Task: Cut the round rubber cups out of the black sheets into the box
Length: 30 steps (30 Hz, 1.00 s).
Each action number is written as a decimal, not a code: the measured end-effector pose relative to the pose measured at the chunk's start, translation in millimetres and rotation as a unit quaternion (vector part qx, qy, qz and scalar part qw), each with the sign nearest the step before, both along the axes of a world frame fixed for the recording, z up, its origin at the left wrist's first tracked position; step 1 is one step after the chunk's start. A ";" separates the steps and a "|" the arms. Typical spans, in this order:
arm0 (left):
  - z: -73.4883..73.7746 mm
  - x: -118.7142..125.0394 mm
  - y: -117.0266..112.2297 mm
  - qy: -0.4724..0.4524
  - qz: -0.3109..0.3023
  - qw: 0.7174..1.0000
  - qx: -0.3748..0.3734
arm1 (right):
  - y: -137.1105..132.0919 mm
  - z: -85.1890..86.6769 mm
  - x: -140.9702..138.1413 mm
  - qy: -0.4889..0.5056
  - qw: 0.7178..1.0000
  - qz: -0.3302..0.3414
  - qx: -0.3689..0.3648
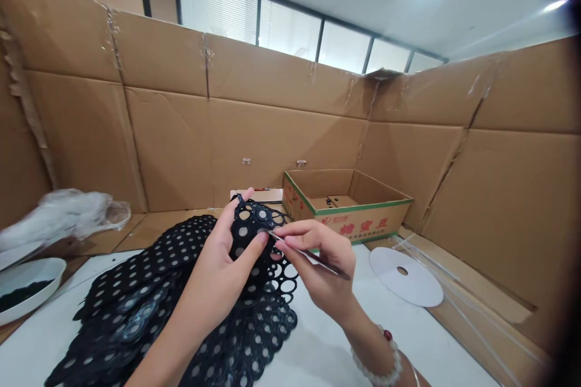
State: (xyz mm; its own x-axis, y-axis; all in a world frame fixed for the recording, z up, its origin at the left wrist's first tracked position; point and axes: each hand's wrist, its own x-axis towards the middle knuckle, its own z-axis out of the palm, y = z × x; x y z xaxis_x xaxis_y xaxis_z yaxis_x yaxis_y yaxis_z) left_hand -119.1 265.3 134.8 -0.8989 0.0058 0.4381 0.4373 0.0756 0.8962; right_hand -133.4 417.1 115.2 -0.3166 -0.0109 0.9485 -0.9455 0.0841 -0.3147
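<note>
My left hand point(227, 254) holds up the edge of a black rubber sheet point(249, 236) patterned with round pale spots, thumb in front and fingers behind. In my right hand point(320, 260) is a slim, dark pair of tweezers point(324, 263), pinched between thumb and fingers. Their tip meets the sheet close to my left thumb. To the right of that spot, the sheet has open round holes edged by thin black rings. More black spotted sheets point(149, 290) lie heaped on the white table under and left of my hands.
A cardboard box point(363, 221) with green edging stands behind my right hand, holding a few small black rings. On the right lies a white disc point(405, 277). A white bowl point(34, 290) with dark bits and a crumpled clear bag point(68, 214) are at left. Cardboard walls point(281, 121) surround the table.
</note>
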 end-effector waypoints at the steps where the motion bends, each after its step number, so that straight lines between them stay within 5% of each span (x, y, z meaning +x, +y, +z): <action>1: -1.0 -0.2 0.7 0.005 -0.001 1.000 -0.004 | -0.2 -0.1 -0.9 0.012 1.000 -0.015 0.002; 13: -5.5 -0.5 6.5 0.039 0.038 0.998 -0.043 | 0.0 -5.9 -0.8 0.106 0.986 -0.119 0.057; 20: -10.3 1.5 8.0 0.079 0.084 0.982 -0.149 | 0.5 -7.3 -11.9 0.049 0.994 -0.074 0.070; 30: -17.2 4.0 26.6 0.033 -0.029 0.996 -0.072 | 25.8 8.5 -11.7 -0.030 0.997 -0.044 0.063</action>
